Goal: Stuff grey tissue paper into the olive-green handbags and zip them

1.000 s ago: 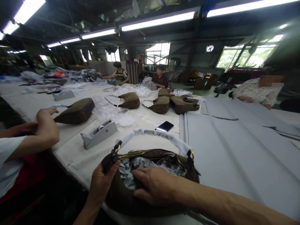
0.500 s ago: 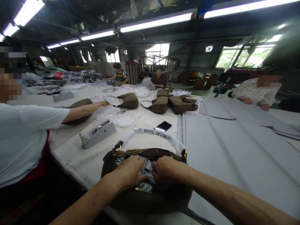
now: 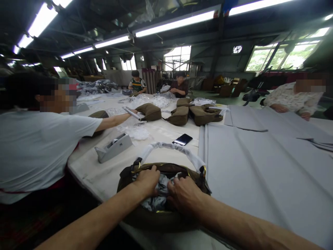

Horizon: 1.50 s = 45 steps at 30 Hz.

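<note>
A dark olive handbag (image 3: 156,218) lies at the table's near edge, its handle wrapped in white paper (image 3: 171,148) and its zip open. Grey crumpled stuffing paper (image 3: 160,194) fills the mouth. My left hand (image 3: 147,180) is pushed into the opening on the left, fingers curled into the paper. My right hand (image 3: 184,194) presses down on the paper on the right, fingers bent and partly inside the bag. Both hands touch the paper and the bag's rim.
A grey tape dispenser (image 3: 114,147) and a black phone (image 3: 183,139) lie beyond the bag. Several olive bags (image 3: 194,114) sit farther back. A person in a white shirt (image 3: 39,146) at my left reaches across. Grey fabric sheets (image 3: 260,166) cover the right; other people sit around.
My left hand left the bag's outer side and went into the opening beside my right hand. The person at my left leaned in and stretched an arm toward the far bags.
</note>
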Each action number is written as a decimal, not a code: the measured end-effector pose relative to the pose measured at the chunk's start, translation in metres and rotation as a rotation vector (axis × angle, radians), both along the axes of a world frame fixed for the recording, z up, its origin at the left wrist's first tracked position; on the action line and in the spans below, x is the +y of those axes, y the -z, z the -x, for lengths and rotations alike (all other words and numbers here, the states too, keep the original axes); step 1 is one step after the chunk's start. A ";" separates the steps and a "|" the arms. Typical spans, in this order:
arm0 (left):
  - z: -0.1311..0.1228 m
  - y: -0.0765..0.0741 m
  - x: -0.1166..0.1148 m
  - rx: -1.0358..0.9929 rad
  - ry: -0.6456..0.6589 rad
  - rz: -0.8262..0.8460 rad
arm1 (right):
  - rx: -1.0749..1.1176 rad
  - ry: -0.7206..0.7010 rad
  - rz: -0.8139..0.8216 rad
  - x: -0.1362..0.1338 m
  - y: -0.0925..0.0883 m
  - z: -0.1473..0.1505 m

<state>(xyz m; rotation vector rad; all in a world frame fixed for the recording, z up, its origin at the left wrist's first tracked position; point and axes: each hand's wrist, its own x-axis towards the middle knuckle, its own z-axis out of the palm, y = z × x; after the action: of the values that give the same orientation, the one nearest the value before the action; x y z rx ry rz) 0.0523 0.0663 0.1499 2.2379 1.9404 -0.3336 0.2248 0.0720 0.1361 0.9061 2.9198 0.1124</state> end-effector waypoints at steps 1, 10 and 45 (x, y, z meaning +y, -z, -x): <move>-0.002 0.001 0.000 0.000 0.000 -0.007 | 0.016 -0.004 -0.028 -0.003 0.000 0.000; 0.004 -0.014 -0.026 0.057 -0.002 -0.040 | -0.144 0.086 -0.060 -0.016 -0.024 -0.026; 0.075 0.019 -0.086 -0.255 0.426 -0.829 | -0.050 -0.026 -0.022 0.037 -0.029 -0.023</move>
<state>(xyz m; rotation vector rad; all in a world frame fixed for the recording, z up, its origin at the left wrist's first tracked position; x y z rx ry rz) -0.0231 -0.0193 0.1311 2.9748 1.6123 0.8320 0.2480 0.1089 0.1655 0.8558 2.8907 0.1669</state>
